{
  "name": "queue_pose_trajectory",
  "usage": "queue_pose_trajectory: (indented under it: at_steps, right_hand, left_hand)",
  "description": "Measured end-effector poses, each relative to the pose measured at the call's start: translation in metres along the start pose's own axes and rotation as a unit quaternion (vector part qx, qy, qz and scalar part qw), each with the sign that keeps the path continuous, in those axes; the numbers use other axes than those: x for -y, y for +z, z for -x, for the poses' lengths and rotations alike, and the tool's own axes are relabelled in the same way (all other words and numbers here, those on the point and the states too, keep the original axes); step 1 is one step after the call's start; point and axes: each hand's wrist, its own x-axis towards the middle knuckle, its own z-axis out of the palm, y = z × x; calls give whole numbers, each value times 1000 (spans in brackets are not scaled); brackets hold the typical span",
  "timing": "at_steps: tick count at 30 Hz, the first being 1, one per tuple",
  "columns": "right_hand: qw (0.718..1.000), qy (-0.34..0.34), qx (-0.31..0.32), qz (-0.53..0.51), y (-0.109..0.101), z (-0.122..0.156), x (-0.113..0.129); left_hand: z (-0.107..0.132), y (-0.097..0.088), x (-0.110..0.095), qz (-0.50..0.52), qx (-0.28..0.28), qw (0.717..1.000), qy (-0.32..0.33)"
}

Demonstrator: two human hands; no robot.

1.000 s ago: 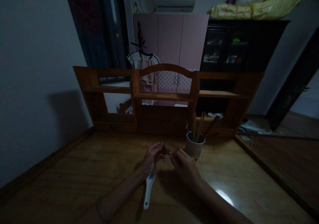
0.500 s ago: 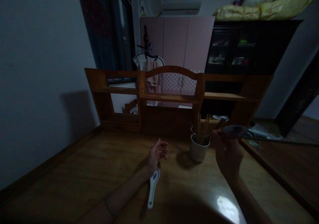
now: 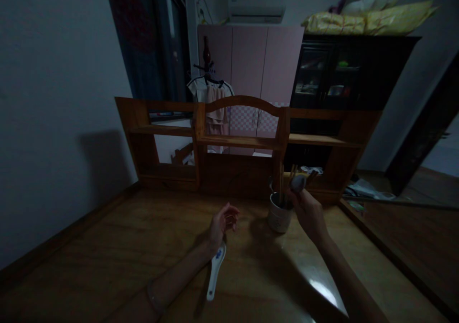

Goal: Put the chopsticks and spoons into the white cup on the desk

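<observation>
My right hand [image 3: 307, 211] is closed round a spoon [image 3: 297, 183] whose bowl points up. It holds the spoon right over the white cup [image 3: 278, 216], which has several wooden chopsticks [image 3: 291, 175] standing in it. My left hand [image 3: 223, 221] hovers just above the wooden desk [image 3: 107, 246] with its fingers loosely apart and nothing in them. A white ceramic spoon [image 3: 215, 271] with a blue mark lies on the desk under my left wrist.
A wooden shelf unit [image 3: 236, 141] stands along the back of the desk. A wall is close on the left. Behind are a pink wardrobe [image 3: 251, 60], a dark glass cabinet [image 3: 344, 69] and clothes on a hanger [image 3: 210, 93].
My hands were together passing a small spoon. The right hand carried it right and up, then brought it back over the cup. The left hand drew back empty.
</observation>
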Motion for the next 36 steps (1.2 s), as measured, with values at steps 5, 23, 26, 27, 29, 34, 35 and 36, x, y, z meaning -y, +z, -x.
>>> queue_pose_trajectory:
  at_steps: [5,23,26,27,29,34,35,36]
  right_hand:
    - [997,-50,27,48,14,4,-8]
    - [1000,-24,-5,-5,22,10,7]
    - [999,3,-38,5,21,10,7]
    - [999,9,-45,9,21,11,6]
    - [999,13,-44,7,22,12,6]
    - [999,-17,20,-30,29,16,3]
    - [999,-21,28,-33,30,17,3]
    - [999,-25,34,-34,31,17,3]
  left_hand:
    - [1,-2,0,-28,7,999,41]
    - [2,0,2,-63,12,996,58]
    - [3,1,2,-60,10,997,54]
    - [3,1,2,-58,12,997,55]
    - [3,1,2,-54,14,997,59]
    - [2,-1,4,-55,19,996,63]
    - [2,-1,4,-55,21,996,63]
    - [2,-1,4,-56,22,996,64]
